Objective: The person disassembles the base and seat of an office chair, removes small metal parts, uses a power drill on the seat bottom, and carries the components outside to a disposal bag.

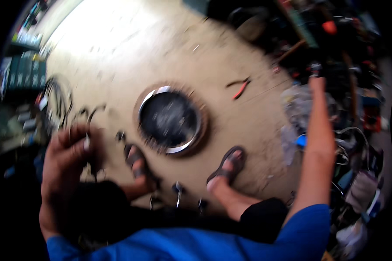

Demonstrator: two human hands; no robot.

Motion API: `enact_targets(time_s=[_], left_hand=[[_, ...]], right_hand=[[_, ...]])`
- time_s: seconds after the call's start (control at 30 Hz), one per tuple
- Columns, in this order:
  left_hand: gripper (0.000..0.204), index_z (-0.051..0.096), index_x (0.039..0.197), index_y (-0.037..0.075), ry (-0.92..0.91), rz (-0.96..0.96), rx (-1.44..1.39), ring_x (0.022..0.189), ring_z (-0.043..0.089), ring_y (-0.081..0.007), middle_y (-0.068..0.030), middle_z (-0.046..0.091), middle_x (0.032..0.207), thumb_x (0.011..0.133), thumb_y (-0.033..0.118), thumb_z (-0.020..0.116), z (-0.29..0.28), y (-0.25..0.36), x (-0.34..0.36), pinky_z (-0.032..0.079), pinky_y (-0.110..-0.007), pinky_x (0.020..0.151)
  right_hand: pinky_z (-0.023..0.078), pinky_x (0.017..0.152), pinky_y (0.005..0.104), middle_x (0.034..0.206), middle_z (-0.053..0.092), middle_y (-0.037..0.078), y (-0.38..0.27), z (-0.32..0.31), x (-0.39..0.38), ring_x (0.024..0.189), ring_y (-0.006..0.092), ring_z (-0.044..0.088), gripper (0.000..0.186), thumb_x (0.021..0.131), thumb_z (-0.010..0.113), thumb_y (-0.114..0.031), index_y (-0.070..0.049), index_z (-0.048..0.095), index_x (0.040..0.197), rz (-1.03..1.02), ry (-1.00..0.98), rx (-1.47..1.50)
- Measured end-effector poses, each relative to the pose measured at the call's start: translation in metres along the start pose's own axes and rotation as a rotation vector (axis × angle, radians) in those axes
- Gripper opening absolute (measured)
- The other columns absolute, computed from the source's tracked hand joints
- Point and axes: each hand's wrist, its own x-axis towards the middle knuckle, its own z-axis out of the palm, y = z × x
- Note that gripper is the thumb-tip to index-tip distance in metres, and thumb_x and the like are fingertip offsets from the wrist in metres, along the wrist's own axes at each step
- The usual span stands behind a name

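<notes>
On the left, my left hand (72, 148) is raised with curled fingers around something small that I cannot make out; motion smears it. My right hand (316, 78) reaches far out into the dark clutter at upper right, beside a small metallic thing; its fingers are too blurred to read. Between my sandalled feet lies a round dark disc (167, 118) with a shiny rim, inside a rough brown ring. Pliers (240, 89) with a red handle lie to its right on the floor. Small metal pieces (177, 188) stand near my feet.
The pale floor (148, 48) is bordered by clutter. Green cases (26, 74) and coiled cables (59, 100) are at left. Plastic bags (294, 108), a blue item (300, 141), wires and dark objects crowd the right side. My feet (226, 167) rest near the ring.
</notes>
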Motion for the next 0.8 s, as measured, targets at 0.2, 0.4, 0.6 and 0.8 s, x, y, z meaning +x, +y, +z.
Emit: enact_targets(time_s=[0.2,0.4,0.6,0.8], left_hand=[[0.034,0.058,0.124,-0.007,0.152,0.067,0.104,0.062,0.056,-0.0116,-0.0054,0.06,0.079,0.1,0.017,0.057,0.003,-0.003,-0.001,0.043,-0.022,0.052],[0.037,0.053,0.129,-0.003,0.027,0.135,0.256,0.062,0.053,-0.0064,-0.0034,0.057,0.082,0.104,0.025,0.056,-0.017,-0.002,0.006,0.042,-0.018,0.049],[0.037,0.057,0.131,-0.002,0.027,0.133,0.244,0.071,0.054,-0.0056,-0.0005,0.06,0.093,0.101,0.021,0.059,-0.019,0.001,-0.015,0.04,-0.017,0.062],[0.032,0.061,0.128,-0.001,-0.137,0.272,0.196,0.062,0.05,-0.0038,0.0019,0.056,0.077,0.104,0.018,0.054,-0.03,-0.014,-0.039,0.038,-0.019,0.054]], right_hand=[[0.03,0.037,0.0231,0.059,0.057,-0.001,-0.041,0.072,0.023,0.042,0.0068,0.046,0.044,0.094,0.07,-0.047,-0.01,0.061,0.072,0.254,-0.344,0.554],[0.031,0.037,0.0224,0.062,0.052,-0.004,-0.051,0.071,-0.004,0.043,0.0074,0.042,0.025,0.098,0.068,-0.03,-0.01,0.062,0.084,0.232,-0.051,0.966],[0.031,0.04,0.0237,0.065,0.048,-0.002,-0.054,0.036,-0.074,0.047,0.0081,0.041,0.023,0.102,0.064,-0.025,-0.006,0.055,0.093,0.274,-0.257,1.222],[0.032,0.043,0.0228,0.067,0.045,-0.005,-0.084,-0.026,-0.196,0.05,0.0041,0.038,0.029,0.102,0.066,-0.029,-0.012,0.053,0.083,0.212,-0.429,1.089]])
